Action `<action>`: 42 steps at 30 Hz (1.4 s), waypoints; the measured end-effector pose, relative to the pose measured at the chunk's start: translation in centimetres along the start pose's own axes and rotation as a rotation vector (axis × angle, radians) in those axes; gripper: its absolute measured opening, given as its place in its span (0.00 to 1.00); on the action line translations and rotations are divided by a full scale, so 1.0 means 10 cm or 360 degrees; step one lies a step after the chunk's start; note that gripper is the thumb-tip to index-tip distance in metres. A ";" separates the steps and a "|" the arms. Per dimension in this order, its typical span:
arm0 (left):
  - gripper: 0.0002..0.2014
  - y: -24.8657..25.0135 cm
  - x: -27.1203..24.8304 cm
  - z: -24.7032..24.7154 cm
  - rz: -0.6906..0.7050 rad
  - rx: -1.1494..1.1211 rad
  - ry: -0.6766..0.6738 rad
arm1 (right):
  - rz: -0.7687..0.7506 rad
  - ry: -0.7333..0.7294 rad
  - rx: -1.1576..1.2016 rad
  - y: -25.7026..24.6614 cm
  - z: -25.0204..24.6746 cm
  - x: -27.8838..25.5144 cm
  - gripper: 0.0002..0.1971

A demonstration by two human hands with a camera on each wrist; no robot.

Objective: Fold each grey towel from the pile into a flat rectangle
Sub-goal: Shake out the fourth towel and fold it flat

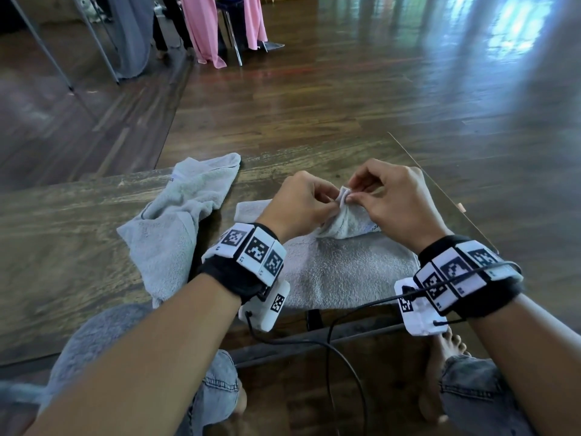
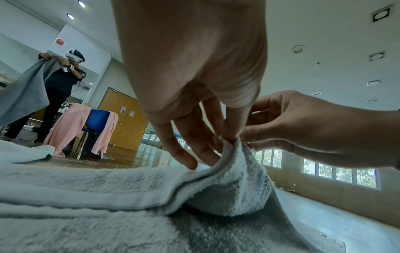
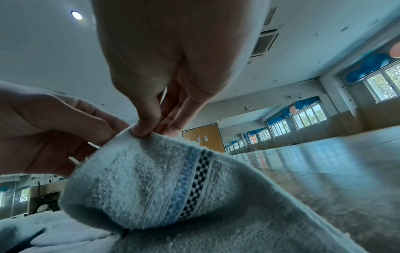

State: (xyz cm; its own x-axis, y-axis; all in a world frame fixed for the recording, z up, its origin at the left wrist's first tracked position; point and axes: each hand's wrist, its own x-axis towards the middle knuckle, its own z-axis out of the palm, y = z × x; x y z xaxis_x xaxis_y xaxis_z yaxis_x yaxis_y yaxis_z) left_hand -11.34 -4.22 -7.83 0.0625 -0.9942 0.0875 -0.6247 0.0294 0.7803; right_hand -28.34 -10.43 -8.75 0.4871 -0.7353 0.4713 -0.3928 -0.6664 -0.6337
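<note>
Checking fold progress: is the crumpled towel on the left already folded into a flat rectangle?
No, the crumpled towel lies bunched and unfolded on the wooden table, beside the left hand.

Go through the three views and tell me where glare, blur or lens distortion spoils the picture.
Head view: window glare whitens the wooden floor at top right, and wide-angle bending curves the table edge. Left wrist view: the left hand looms oversized and soft, and the towel is sharp. Right wrist view: the right hand is blurred and backlit, with a blue cast; the towel's checked stripe is clear.
</note>
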 end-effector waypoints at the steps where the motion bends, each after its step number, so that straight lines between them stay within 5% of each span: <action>1: 0.05 0.00 0.00 0.00 0.0006 0.0040 -0.0003 | -0.0028 -0.0007 -0.0012 -0.01 0.00 0.00 0.07; 15: 0.13 -0.01 0.02 0.04 0.0169 0.0292 -0.0065 | 0.0042 -0.0269 -0.0062 0.05 -0.04 0.01 0.07; 20: 0.06 0.01 0.02 0.04 0.0163 0.0356 -0.0057 | -0.0021 -0.0330 -0.0130 0.08 -0.05 0.02 0.03; 26: 0.08 0.05 0.04 0.01 0.0184 0.0188 0.0144 | -0.0029 -0.0206 -0.0134 0.13 -0.08 0.03 0.03; 33: 0.06 -0.03 0.04 0.07 0.0204 0.0455 -0.0009 | -0.0009 -0.0180 -0.0135 0.12 -0.12 0.04 0.02; 42: 0.09 -0.15 0.09 -0.11 0.0200 0.0757 0.0162 | 0.0068 0.0193 -0.0110 0.26 -0.40 0.12 0.03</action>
State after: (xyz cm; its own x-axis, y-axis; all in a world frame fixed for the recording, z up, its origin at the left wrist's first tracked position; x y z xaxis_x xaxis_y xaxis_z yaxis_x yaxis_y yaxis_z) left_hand -9.51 -5.00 -8.27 0.0246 -0.9702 0.2410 -0.9163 0.0745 0.3934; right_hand -31.93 -13.59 -7.37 0.3725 -0.7698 0.5184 -0.4658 -0.6382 -0.6130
